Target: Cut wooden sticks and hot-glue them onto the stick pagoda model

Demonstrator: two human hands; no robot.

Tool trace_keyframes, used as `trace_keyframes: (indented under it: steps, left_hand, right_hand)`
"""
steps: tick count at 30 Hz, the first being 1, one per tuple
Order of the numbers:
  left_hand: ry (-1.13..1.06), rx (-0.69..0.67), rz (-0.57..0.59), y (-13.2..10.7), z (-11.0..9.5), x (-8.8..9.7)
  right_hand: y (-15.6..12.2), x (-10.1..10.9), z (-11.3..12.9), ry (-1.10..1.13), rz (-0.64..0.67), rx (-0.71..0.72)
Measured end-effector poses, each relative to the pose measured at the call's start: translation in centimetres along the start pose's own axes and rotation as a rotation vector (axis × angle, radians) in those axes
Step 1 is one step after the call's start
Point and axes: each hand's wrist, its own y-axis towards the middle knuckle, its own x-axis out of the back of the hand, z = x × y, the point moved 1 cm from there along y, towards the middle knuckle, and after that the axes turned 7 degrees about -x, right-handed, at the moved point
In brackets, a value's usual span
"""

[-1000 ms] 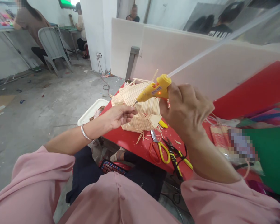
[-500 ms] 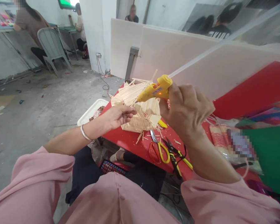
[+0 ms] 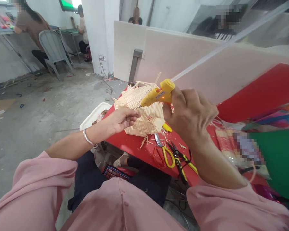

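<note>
My right hand point(image 3: 191, 110) is wrapped round a yellow hot glue gun point(image 3: 156, 94), whose small orange light is lit. A long translucent glue stick point(image 3: 202, 62) sticks out of its back end toward the upper right. The nozzle points down to the left, close to the fingertips of my left hand point(image 3: 125, 119). Those left fingers are curled in a pinch; whatever is between them is too small to make out. Beneath both hands lies a piece built of pale wooden sticks point(image 3: 144, 126), set in angled panels, partly covered by the gun and my left hand.
On the red table point(image 3: 135, 150) lie red-and-yellow-handled scissors point(image 3: 164, 154), black-and-yellow pliers point(image 3: 180, 162) and loose stick offcuts. White boards point(image 3: 188, 67) stand behind. A white tray point(image 3: 93, 115) is at left, packaged sticks point(image 3: 225, 144) at right. Other people sit farther back.
My right hand and the glue gun have shifted slightly left and down, bringing the nozzle nearer my left fingertips. My left hand is almost still.
</note>
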Motion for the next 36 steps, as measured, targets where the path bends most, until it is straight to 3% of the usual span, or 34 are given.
trace_keyframes:
  steps: [7,13,15,17,20,23,28,31,36]
  left_hand:
    - [0.023,0.025,0.037,-0.5,-0.3,0.4]
    - [0.149,0.06,-0.032,-3.2,-0.9,2.6]
    - [0.197,0.007,-0.024,-4.6,-0.9,3.4]
    - [0.26,-0.013,0.084,-5.9,-0.3,3.8]
    - [0.313,0.061,0.233,-7.0,2.1,3.3]
    - [0.328,0.156,0.324,-6.4,6.0,1.4]
    - [0.392,0.169,0.346,-3.1,12.0,-2.2]
    - [0.418,0.144,0.32,-1.6,13.9,-3.4]
    - [0.439,0.144,0.267,-0.4,15.1,-4.1]
  right_hand:
    - [-0.1,0.0,0.1,-0.012,-0.056,-0.021]
    - [-0.5,0.0,0.0,0.072,0.099,-0.196]
    - [-1.1,0.4,-1.5,0.09,0.152,-0.28]
    - [-2.4,0.8,-3.7,0.084,0.196,-0.346]
    - [-5.2,0.7,-7.9,0.042,0.294,-0.393]
    - [-8.9,-1.6,-11.9,0.045,0.469,-0.364]
    - [-14.3,-8.7,-17.2,0.203,0.798,-0.365]
    - [-16.2,-12.5,-19.4,0.233,0.916,-0.415]
    - [-17.2,-16.2,-21.4,0.214,0.942,-0.486]
